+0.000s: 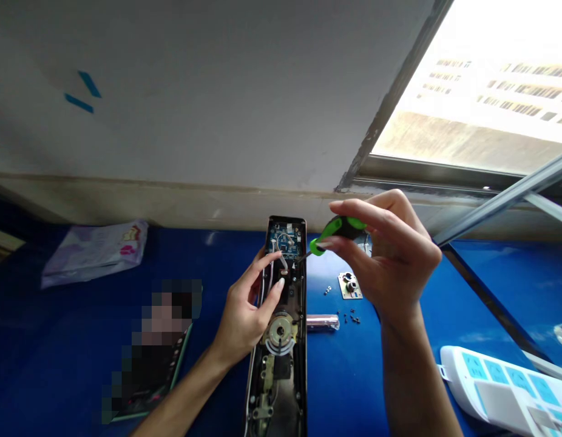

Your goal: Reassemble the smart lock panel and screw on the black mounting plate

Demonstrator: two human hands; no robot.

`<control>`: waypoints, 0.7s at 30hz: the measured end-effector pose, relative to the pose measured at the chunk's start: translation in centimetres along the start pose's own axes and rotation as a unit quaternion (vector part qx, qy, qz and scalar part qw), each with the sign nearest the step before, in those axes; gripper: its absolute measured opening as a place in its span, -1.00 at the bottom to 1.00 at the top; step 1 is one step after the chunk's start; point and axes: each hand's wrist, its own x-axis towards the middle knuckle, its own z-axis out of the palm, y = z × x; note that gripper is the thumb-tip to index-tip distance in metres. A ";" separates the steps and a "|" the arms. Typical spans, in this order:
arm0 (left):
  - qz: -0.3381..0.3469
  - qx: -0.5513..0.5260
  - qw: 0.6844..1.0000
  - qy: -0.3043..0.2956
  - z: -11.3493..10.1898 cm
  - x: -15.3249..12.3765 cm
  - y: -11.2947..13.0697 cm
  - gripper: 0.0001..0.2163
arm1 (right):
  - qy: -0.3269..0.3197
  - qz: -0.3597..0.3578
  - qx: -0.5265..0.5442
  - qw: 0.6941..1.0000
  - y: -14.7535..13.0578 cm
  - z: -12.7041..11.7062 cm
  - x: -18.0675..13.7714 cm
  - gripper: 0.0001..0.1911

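A long black door lock housing (303, 364) lies on the table with its inside exposed, its near end cut off by the frame. A blue circuit board (287, 238) is at its far end, and a round metal part (280, 331) sits in its middle. My left hand (247, 303) grips the housing from the left, thumb and index finger over the inside, close to a white-grey cable (284, 263). In my right hand (385, 255), a green-and-black screwdriver (340, 227) is pinched, its shaft slanting down-left over the housing's right edge. I cannot tell whether its tip touches a screw.
Right of the housing are a square metal plate (351, 286), small dark screws (354, 318) and a shiny wrapped cylinder (324, 322). A white-and-blue case (513, 388) stands near right, a plastic packet (96, 252) far left. A partly blurred phone-like object (160, 358) lies left; metal bars (508, 197) cross at right.
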 end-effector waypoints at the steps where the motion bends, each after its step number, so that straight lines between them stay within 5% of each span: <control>1: 0.000 0.001 1.000 0.002 0.0 0.0 0.0 -0.60 | -0.015 0.006 0.001 1.000 0.0 -0.1 0.0 -0.61; 5: 0.007 0.007 1.000 0.003 -0.1 0.0 -0.2 -0.59 | -0.076 0.033 0.077 0.994 -0.1 -0.1 -0.1 -0.52; 11: 0.011 0.006 1.000 0.000 -0.1 -0.1 -0.3 -0.60 | 0.013 0.019 -0.008 1.000 0.2 0.1 -0.2 -0.66; 16: 0.016 0.010 1.000 0.002 -0.1 -0.1 -0.1 -0.60 | -0.084 0.051 0.062 0.993 0.1 -0.3 -0.1 -0.56; 21: 0.014 0.007 1.000 0.002 -0.1 -0.1 0.0 -0.61 | -0.007 0.025 0.036 0.999 0.2 -0.2 -0.3 -0.64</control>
